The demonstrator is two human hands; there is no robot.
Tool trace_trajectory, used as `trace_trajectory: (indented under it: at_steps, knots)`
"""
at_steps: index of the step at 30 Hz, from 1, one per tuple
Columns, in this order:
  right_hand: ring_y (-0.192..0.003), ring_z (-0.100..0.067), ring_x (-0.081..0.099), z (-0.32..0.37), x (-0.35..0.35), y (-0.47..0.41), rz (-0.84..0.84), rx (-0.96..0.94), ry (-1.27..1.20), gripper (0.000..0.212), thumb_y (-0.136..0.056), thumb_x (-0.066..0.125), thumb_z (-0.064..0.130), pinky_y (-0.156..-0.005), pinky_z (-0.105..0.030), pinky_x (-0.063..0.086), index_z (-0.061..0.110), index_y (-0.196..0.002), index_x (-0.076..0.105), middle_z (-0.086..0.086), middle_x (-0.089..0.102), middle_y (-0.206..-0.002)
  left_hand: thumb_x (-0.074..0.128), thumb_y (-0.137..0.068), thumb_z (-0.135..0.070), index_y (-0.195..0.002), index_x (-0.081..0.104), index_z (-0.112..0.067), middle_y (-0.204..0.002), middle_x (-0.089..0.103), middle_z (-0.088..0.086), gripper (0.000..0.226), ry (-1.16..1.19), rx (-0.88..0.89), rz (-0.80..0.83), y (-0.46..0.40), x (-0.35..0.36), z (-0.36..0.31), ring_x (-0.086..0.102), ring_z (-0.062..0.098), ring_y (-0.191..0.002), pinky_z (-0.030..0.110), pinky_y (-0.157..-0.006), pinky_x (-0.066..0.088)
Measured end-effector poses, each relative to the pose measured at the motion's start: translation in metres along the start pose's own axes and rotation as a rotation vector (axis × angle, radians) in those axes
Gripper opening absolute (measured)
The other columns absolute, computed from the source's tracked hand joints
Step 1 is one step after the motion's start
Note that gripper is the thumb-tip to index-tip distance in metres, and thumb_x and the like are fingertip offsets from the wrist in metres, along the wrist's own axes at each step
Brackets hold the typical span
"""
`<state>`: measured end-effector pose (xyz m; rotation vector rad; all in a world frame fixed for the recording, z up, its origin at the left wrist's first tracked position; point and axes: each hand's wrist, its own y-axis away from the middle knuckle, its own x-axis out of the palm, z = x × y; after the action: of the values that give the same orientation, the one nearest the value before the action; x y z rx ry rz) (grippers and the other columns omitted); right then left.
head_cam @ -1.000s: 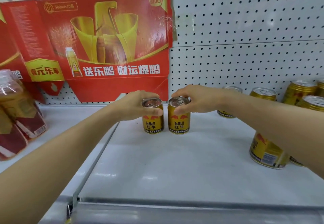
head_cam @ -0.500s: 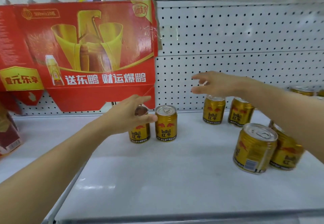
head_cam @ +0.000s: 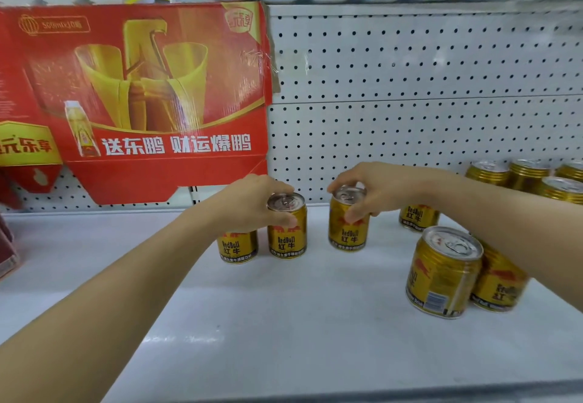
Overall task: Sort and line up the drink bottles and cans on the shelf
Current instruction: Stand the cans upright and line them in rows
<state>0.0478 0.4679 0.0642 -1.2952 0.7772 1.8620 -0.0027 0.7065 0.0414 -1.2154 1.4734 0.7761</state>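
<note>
— White shelf below, white pegboard behind it, and a red cardboard display hung on the left of that board. What are the hands doing?

— Left hand grips the top of a gold can with thumb in front and fingers curled round the rim; that can stands upright on the shelf, touching a second can to its left, which the hand partly hides.

— And the other?

— Right hand is curled over the lid of a third can, thumb pressed on its front. This one tilts slightly and sits just right of the gripped pair, with a gap between (whether its base rests on the shelf I cannot tell).

— More cans?

— Yes. Nearer the front on the right stands a large-looking can with its barcode showing, touching another behind the right forearm. One more shows under the right wrist near the pegboard, and a cluster stands at the far right, back against the board
</note>
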Motion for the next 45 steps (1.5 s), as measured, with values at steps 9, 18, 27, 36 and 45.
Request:
trace_trajectory:
  at_steps: [9,18,27,36,45]
  knots:
    - [-0.079,-0.001,0.057,0.010,0.008,0.008,0.011,-0.053,-0.011,0.057,-0.081,0.077,0.034,-0.061,-0.019,0.050,0.037,-0.133,0.053,0.013,0.049,-0.124,0.069,-0.083,-0.047,-0.140,0.051,-0.026,-0.127,0.064,-0.003,0.063,-0.002,0.007,0.016,0.002,0.000,-0.008,0.059,0.011,-0.103,0.027,-0.080,0.048]
    - [-0.114,-0.010,0.053,-0.008,-0.013,0.020,-0.090,-0.022,-0.135,0.066,-0.083,0.057,0.063,-0.093,-0.028,0.040,0.049,-0.144,0.035,0.013,0.047,-0.132,0.057,-0.085,-0.061,-0.150,0.031,-0.030,-0.150,0.042,-0.005,0.076,-0.022,-0.055,-0.096,0.004,-0.002,-0.015,0.040,0.018,-0.135,0.037,-0.103,0.037]
    - [-0.106,-0.024,0.058,-0.102,-0.034,0.022,-0.023,0.351,0.137,0.062,-0.087,0.068,0.044,-0.081,-0.032,0.051,0.029,-0.142,0.043,-0.003,0.047,-0.140,0.057,-0.087,-0.059,-0.147,0.036,-0.033,-0.148,0.044,-0.007,0.069,-0.089,0.046,0.001,-0.025,0.016,-0.076,0.043,0.016,-0.132,0.035,-0.102,0.039]
    - [-0.088,-0.009,0.065,-0.079,-0.026,0.038,0.070,-0.015,-0.011,0.053,-0.075,0.082,0.037,-0.076,-0.026,0.055,0.042,-0.122,0.059,0.011,0.058,-0.116,0.062,-0.087,-0.052,-0.123,0.062,-0.022,-0.111,0.067,-0.002,0.046,-0.068,0.031,0.066,-0.033,0.015,-0.085,0.060,0.016,-0.098,0.039,-0.085,0.052]
    - [-0.096,-0.002,0.058,-0.064,-0.022,0.043,0.122,-0.078,0.039,0.058,-0.079,0.078,0.040,-0.079,-0.020,0.047,0.043,-0.131,0.053,0.014,0.054,-0.122,0.062,-0.089,-0.047,-0.136,0.054,-0.028,-0.124,0.062,-0.005,0.051,-0.023,-0.034,0.057,-0.030,0.019,-0.092,0.057,0.012,-0.102,0.028,-0.081,0.046]
